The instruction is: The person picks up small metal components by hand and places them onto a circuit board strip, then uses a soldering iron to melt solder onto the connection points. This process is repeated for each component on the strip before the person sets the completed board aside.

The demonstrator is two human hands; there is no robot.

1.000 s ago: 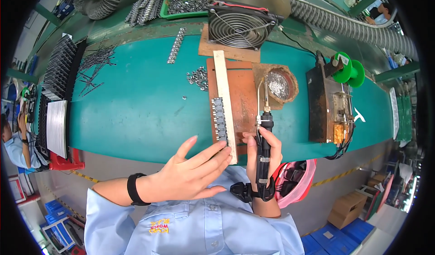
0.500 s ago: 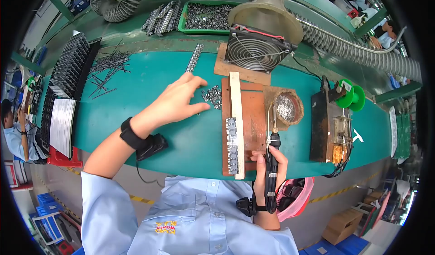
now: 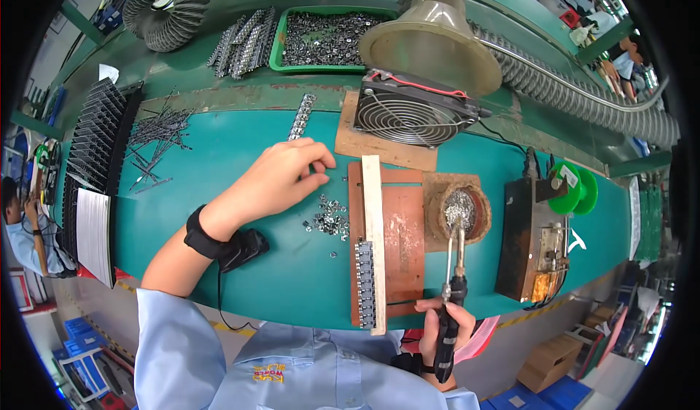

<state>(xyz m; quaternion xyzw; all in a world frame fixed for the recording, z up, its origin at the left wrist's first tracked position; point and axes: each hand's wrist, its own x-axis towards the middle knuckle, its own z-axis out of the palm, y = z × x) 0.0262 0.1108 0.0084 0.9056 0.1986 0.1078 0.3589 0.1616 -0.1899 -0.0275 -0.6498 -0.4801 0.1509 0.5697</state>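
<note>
My right hand (image 3: 442, 326) is wrapped round a black soldering iron (image 3: 457, 291) with a thin metal tube alongside it. Its tip reaches the silvery material in a round brown pot (image 3: 481, 220). My left hand (image 3: 273, 177) hovers over the green mat, fingers bent, thumb a little apart, nothing visible between them. Just below it lies a loose pile of small metal parts (image 3: 329, 219). A narrow strip of metal parts (image 3: 301, 117) lies beyond its knuckles. Between my hands, a reddish-brown board (image 3: 403, 242) carries a pale wooden bar (image 3: 372, 220) with a row of dark components (image 3: 364, 286) along it.
A black fan (image 3: 415, 111) stands behind the board, under an extraction hood (image 3: 430, 45). On the right are a soldering unit (image 3: 521, 242) and a green spool (image 3: 572, 188). Farther back is a green tray (image 3: 275, 49) of small parts. Racked strips (image 3: 102, 133) stand left.
The soldering iron's tip has moved into the round pot from beside it. My left thumb has come closer to its fingers, and the small parts lie more spread out toward me. The view has shifted.
</note>
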